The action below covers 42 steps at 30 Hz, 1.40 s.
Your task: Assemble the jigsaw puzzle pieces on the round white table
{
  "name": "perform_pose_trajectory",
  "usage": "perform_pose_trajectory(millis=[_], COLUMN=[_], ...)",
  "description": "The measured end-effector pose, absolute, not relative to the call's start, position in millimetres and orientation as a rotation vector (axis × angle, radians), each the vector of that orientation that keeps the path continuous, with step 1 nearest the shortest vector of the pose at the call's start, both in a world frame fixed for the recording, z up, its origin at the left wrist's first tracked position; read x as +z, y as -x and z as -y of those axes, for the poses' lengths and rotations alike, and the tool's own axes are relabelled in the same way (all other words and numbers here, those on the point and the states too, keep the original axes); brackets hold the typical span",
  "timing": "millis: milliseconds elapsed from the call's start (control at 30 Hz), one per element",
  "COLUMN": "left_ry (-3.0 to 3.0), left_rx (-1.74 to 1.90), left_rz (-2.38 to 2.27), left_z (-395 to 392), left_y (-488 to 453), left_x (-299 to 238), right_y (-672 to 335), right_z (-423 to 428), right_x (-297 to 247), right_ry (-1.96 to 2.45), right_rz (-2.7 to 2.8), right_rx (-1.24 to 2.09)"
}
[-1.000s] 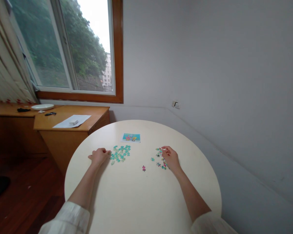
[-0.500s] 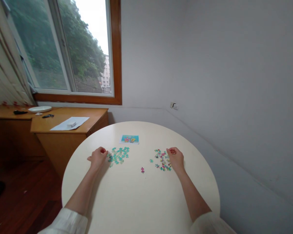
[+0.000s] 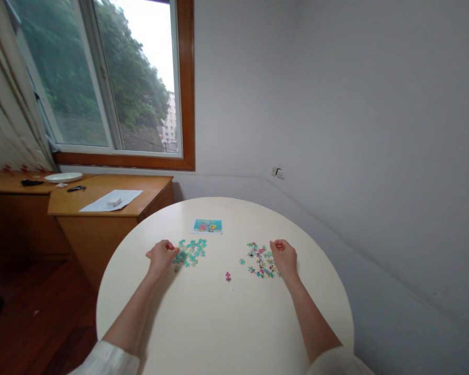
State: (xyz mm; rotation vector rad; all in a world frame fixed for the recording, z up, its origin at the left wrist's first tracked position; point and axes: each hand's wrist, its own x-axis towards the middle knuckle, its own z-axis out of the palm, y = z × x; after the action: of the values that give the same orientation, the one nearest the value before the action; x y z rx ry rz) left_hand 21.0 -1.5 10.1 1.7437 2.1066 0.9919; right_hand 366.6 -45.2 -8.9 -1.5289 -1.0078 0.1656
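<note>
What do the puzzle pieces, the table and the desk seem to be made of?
Pieces: probably printed cardboard, given the thin, flat, coloured shapes; plastic isn't ruled out.
Table: perhaps laminate or painted board, smooth and pale with a faint sheen.
Desk: likely varnished wood or veneer, from its warm brown, lightly glossy top.

The table (image 3: pixel 219 323) is cream, one puzzle cluster (image 3: pixel 193 251) teal, a lone piece (image 3: pixel 228 276) pink.

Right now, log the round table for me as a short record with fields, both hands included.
Surface: round white table
Left hand: fingers at the left edge of the green pieces; grip unclear
Right hand: beside the mixed-colour pieces; grip unclear
Alone between piles: pink piece
Beyond piles: picture card, lying flat
</note>
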Motion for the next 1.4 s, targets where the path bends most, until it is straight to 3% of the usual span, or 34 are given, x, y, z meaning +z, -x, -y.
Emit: perform_pose_trajectory(millis=[1000, 1267, 1400], left_ry=[-1.928, -2.313, -2.643], left_rx=[1.07, 0.979, 0.683], left_rz=[-1.903, -1.692, -1.453], left_z=[7.5, 18.1, 33.1], left_y=[-41.6, -52.6, -68.9], left_x=[0.9, -5.4, -11.9], right_y=[-359.3, -357.1, -355.7], right_z=[48.1, 46.9, 48.7], right_x=[-9.7, -12.0, -11.0], right_ry=[1.459, 1.44, 1.445], right_rz=[1.136, 1.183, 1.196], right_rx=[0.187, 0.235, 0.212])
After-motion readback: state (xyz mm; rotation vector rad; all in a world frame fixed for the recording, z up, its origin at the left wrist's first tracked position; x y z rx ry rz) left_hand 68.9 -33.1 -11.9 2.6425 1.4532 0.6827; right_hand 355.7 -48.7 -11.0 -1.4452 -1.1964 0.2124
